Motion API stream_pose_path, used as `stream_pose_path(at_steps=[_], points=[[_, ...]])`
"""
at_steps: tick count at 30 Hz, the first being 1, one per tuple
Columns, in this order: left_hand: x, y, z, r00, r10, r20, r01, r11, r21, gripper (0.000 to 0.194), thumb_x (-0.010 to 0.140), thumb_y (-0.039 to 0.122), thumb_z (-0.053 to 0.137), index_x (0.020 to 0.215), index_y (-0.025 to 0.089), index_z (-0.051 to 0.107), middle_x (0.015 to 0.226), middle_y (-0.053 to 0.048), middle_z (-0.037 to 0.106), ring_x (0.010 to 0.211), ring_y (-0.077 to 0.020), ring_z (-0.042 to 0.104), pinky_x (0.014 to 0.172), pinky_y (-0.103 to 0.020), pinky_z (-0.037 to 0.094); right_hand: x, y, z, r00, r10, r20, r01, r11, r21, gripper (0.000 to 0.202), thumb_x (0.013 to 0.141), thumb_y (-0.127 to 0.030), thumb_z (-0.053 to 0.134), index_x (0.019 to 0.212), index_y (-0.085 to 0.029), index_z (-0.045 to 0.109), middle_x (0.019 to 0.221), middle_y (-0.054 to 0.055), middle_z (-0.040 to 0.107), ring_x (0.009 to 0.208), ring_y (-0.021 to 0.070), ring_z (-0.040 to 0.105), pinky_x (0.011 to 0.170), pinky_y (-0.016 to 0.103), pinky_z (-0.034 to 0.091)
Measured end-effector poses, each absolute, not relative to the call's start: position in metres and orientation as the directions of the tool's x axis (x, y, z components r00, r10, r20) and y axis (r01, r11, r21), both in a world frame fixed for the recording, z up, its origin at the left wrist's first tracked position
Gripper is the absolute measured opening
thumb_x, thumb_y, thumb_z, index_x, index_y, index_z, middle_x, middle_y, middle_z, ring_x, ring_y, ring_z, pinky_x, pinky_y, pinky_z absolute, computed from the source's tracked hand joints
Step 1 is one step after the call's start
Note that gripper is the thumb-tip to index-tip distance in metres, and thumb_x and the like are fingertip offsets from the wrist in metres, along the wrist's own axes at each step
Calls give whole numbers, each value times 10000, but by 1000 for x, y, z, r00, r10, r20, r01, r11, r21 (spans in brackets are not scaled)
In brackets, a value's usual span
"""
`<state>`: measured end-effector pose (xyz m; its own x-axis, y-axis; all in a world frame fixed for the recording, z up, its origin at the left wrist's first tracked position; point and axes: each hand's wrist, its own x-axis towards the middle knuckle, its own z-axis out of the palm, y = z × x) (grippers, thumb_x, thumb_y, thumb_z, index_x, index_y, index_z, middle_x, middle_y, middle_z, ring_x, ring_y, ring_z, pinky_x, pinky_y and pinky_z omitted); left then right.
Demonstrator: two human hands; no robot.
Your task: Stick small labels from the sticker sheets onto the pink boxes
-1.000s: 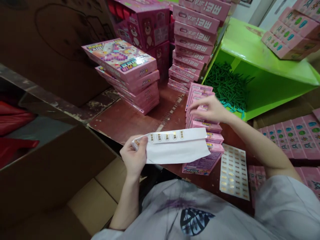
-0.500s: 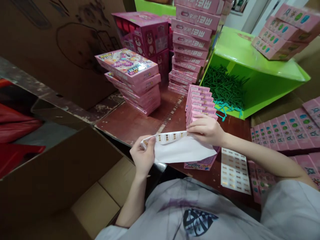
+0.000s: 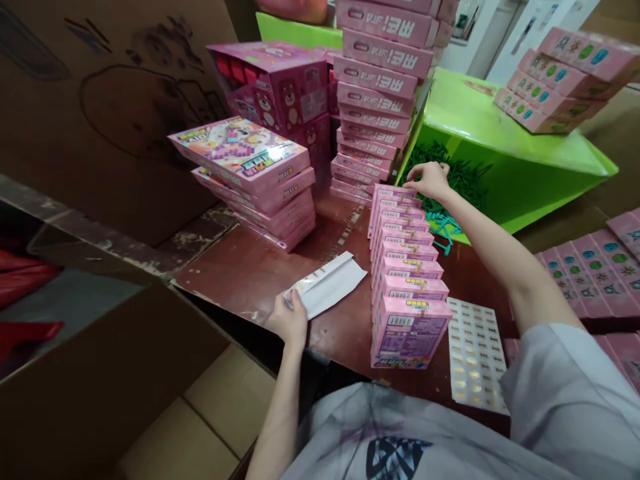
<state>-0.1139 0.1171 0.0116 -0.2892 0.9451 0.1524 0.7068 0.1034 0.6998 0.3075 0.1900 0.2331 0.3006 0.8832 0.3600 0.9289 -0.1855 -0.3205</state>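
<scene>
Clearly, the white sheet is in your left hand, gripped by one end between thumb and fingers, just above or on the table; you cannot tell which. Its far end has no support, so a careless twist could crease the strip of labels along its edge.

Just right of it runs the row of small pink boxes, standing upright one behind another. Your right hand is at the top of the farthest one, fingers bent; whether they pinch anything is too small to tell. Pressing sideways there might tip that narrow box, and its close neighbours could go with it.

Beside the near end lies a label sheet, close to your right sleeve, which could drag it if your elbow drops.

Beyond your hand, green pieces spill from the green bin; a low forearm may scatter them. The tall stack behind the row looks uneven, so a knock from your knuckles could shift it.
</scene>
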Motion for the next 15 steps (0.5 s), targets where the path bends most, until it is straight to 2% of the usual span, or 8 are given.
stream_pose_path(at_steps=[5,9,12,15], points=[[-116,121,10,-274,959,68,743,166,649,362,879,467,516,1045,203,700,865,-107,724,788,-263,663,701,-311,439,320,218,217,219,928,303,944,-122,-308,309,673,-449,801,734,-161,707,762,55,676,917,282,606,1019,604,260],[-117,123,10,-290,955,53,749,192,634,345,869,475,525,1004,212,705,819,-89,711,746,-252,643,664,-299,420,319,224,212,130,945,299,984,-86,-157,276,695,-443,793,734,-175,738,749,65,688,937,306,595,1001,630,268],[-116,122,8,-308,950,44,741,211,638,341,862,477,524,970,208,702,771,-81,686,731,-254,626,663,-310,422,319,220,208,41,922,385,999,-44,-3,351,720,-456,776,963,-204,758,802,75,710,993,328,582,1025,647,241],[-116,125,5,-319,946,54,709,200,676,360,863,487,516,1009,202,680,815,-85,675,776,-262,623,722,-347,447,318,209,206,-10,884,468,999,-7,33,519,785,-410,720,1257,-212,638,894,73,726,967,297,608,1054,621,246]])
